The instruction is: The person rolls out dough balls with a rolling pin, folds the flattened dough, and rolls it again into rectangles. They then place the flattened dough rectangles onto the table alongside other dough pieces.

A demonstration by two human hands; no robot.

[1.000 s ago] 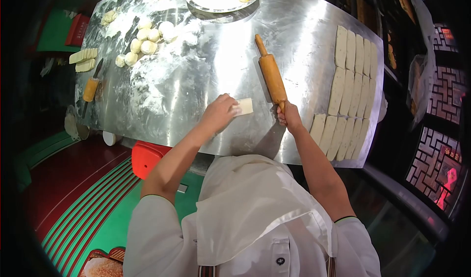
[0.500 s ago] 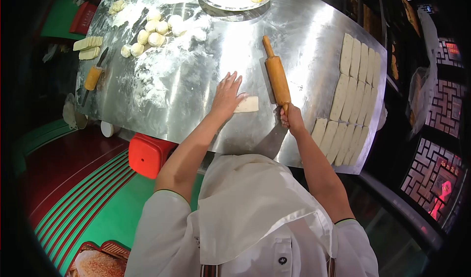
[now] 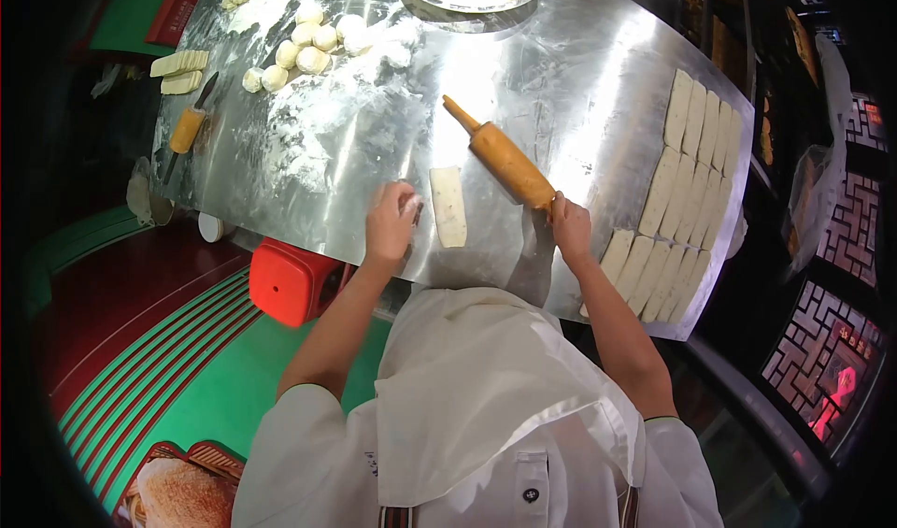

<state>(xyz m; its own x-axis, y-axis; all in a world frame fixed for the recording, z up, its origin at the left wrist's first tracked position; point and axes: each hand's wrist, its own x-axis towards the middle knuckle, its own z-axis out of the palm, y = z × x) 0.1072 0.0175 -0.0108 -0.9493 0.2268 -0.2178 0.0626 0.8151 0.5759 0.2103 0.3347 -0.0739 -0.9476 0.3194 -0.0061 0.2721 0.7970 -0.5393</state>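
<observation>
On the steel table lies a flat strip of dough (image 3: pixel 448 207), lengthwise to my body, its surface lightly speckled. Just left of it, apart from the dough, is my left hand (image 3: pixel 391 221), fingers loosely bent and holding nothing. My right hand (image 3: pixel 571 226) is closed around the near handle of a wooden rolling pin (image 3: pixel 511 165). The pin slants to the upper left, to the right of the strip, with its far handle pointing away from me.
Rows of dough strips (image 3: pixel 687 201) line the table's right side. At the upper left are dough balls (image 3: pixel 311 59), scattered flour (image 3: pixel 301 135), stacked dough pieces (image 3: pixel 180 81) and another rolling pin (image 3: pixel 187 130). A large plate (image 3: pixel 458 0) stands at the back; a red stool (image 3: pixel 285 283) is below.
The dough strip has turned from crosswise to lengthwise and lies longer. My left hand has come off it, back toward me and left. The rolling pin has swung its far end left.
</observation>
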